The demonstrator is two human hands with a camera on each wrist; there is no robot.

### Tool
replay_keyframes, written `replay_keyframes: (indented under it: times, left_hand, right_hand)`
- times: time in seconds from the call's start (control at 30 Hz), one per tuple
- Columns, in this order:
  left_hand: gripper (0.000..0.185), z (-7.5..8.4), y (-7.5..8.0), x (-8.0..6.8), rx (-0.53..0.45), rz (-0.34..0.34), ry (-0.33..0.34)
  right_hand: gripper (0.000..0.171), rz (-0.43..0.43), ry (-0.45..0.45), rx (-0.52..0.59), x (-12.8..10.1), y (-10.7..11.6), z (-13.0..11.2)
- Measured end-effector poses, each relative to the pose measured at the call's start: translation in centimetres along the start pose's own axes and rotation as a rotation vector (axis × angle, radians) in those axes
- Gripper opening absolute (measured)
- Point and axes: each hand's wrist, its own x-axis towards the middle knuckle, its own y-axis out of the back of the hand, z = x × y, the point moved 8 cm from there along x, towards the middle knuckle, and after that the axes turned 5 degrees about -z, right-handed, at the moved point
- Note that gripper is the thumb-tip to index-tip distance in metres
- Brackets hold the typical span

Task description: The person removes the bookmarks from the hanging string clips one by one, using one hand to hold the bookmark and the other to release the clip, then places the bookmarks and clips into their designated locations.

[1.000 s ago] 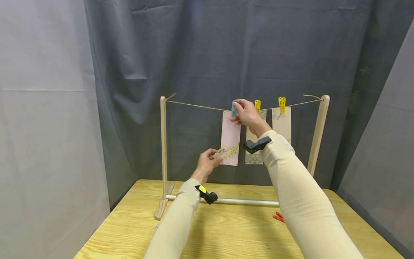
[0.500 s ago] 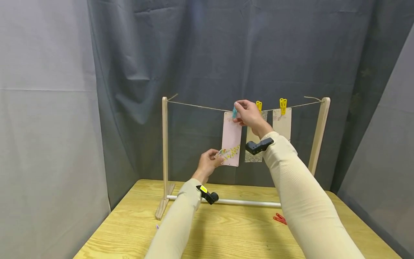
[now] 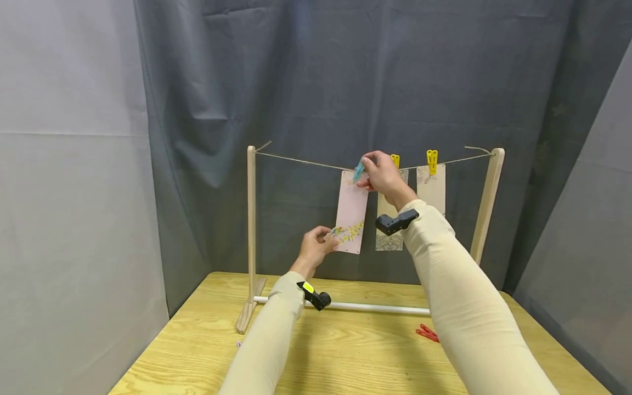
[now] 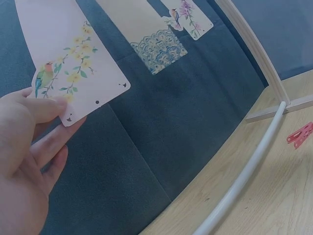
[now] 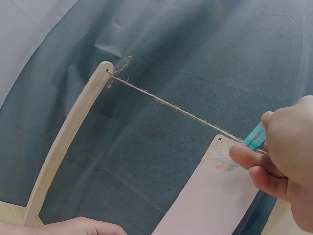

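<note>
Two cards [image 3: 430,189] hang pegged beyond the right hand [image 3: 384,174], which pinches a blue peg [image 3: 358,171] onto the twine [image 3: 296,161] while the left hand [image 3: 314,249] pinches the pink card [image 3: 351,211], not yet released.

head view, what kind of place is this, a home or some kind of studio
Most likely a staged recording setup, not a home. Grey backdrop cloth hangs behind and beside a bare wooden table, which holds only a small wooden rack with a twine line, where the person pegs cards.
</note>
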Motion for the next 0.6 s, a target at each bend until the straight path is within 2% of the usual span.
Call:
replay_keyframes:
  times: [0.3,0.6]
  left_hand:
    - [0.026,0.05,-0.47,-0.1,0.006,0.004,-0.012]
    - [0.026,-0.23,-0.96,-0.05,0.001,0.012,0.013]
  right_hand:
    - [0.04,0.078,-0.003,-0.022,-0.24,0.47,0.52]
    - [0.038,0.12,0.0,0.028,-0.36,0.63,1.03]
